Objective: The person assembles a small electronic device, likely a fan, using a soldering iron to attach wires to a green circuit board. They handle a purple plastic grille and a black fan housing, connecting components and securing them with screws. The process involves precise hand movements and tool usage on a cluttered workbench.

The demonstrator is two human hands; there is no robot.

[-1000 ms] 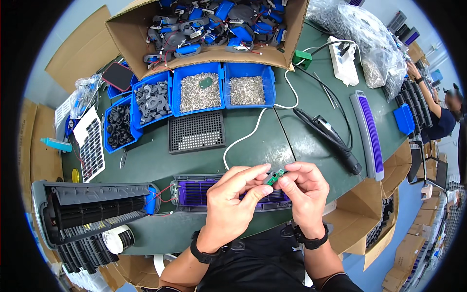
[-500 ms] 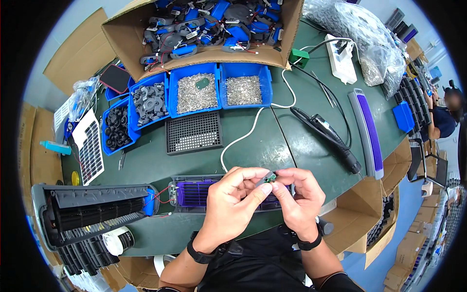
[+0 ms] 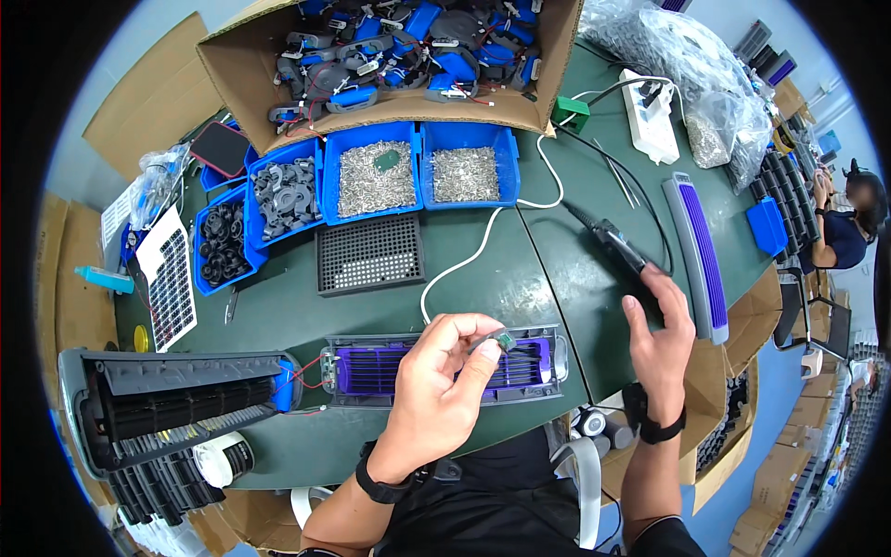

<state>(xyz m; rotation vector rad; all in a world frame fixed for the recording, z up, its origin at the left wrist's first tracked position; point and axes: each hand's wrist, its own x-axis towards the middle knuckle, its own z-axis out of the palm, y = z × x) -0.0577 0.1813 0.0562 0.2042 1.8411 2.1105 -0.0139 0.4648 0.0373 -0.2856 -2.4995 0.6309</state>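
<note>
Pinched between the thumb and fingers of my left hand (image 3: 441, 390) is a small green circuit board (image 3: 506, 342), seemingly with a grey piece against it. It is held above a grey housing with a purple slatted grille (image 3: 515, 367), which lies lengthwise in front of me. My right hand (image 3: 664, 339) is open, thumb and fingers apart, its fingertips reaching the black electric screwdriver (image 3: 613, 239) on the right of the table. Whether the fingertips touch it I cannot tell. Red wires (image 3: 308, 369) join the housing to an opened grey casing (image 3: 186, 404) at left.
Blue bins of screws (image 3: 464, 174), grey parts (image 3: 283, 197) and black parts (image 3: 223, 246) stand behind a black perforated tray (image 3: 369, 255). A cardboard box (image 3: 232, 79) of blue-and-grey parts is beyond. A purple-grilled bar (image 3: 701, 255) and power strip (image 3: 650, 116) lie right; a co-worker sits farther off.
My right hand has let go of the circuit board and moved right to the screwdriver. My left hand keeps the board, and more of the purple grille shows now.
</note>
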